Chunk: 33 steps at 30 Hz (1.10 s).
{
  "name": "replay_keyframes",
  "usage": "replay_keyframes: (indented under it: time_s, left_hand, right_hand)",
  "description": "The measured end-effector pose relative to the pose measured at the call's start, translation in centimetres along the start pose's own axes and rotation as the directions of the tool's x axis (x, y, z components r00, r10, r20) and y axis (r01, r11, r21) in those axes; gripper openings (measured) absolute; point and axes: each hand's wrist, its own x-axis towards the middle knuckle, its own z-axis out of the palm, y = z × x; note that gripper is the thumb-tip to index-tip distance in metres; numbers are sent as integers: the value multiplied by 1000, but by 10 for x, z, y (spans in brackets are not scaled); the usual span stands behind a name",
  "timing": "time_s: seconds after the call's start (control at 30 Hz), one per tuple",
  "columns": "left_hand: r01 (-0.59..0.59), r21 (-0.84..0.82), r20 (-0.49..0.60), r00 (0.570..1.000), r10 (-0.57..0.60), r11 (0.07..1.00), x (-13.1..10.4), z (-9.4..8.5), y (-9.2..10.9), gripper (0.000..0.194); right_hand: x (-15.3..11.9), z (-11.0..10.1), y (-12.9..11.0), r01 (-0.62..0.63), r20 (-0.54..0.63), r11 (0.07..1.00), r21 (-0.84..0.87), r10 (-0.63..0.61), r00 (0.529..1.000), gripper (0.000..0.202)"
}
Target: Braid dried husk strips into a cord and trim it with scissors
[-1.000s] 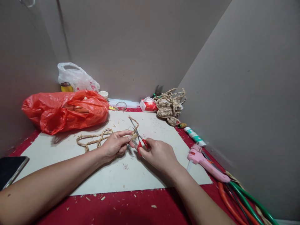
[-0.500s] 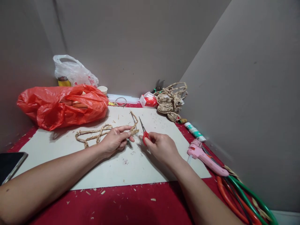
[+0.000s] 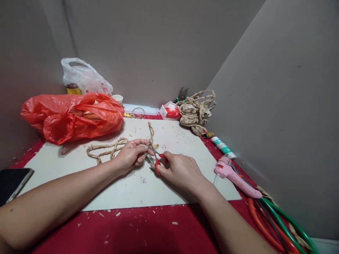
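Between thumb and fingers, my left hand [image 3: 134, 153] pinches a braided straw rope [image 3: 103, 153] near its end. One short end of the rope sticks up past my fingers, and the rest lies in loops on the white board to the left. My right hand [image 3: 180, 170] grips red-handled scissors [image 3: 156, 161] with the handles spread apart. The scissor blades reach the rope right beside my left fingertips. A loose flap of straw shows just behind the blades. Whether the blades have cut into it I cannot tell.
A white board [image 3: 113, 192] covers the red cloth [image 3: 148, 229], with straw scraps scattered over both. Back left sits a red plastic bag [image 3: 71, 120]; back right, a bundle of straw rope [image 3: 194, 113]. A pink glue gun [image 3: 235, 176] lies right, a phone [image 3: 14, 181] left.
My right hand has brought the scissors left to the rope. The handles have spread, and the blades now meet the straw at my left fingers. The view has shifted slightly.
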Motion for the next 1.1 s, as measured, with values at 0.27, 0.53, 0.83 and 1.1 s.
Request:
replay_keyframes:
  time_s: [0.27,0.53,0.83,1.1]
  left_hand:
    - [-2,31,1,1000,2,1000,0,1,-2,17]
    - [3,30,-38,999,-2,1000,2,-2,-3,11]
    - [-11,18,-36,999,12,1000,2,-1,-1,19]
    - [-10,32,-73,997,12,999,2,0,-1,19]
  right_hand:
    - [2,0,0,-23,-32,1000,2,23,999,30]
    - [2,-1,0,-51,-27,997,55,52,998,26]
    - [2,-2,8,-46,-30,984,174,52,998,26]
    - [0,-5,3,-27,-31,995,93,30,999,29]
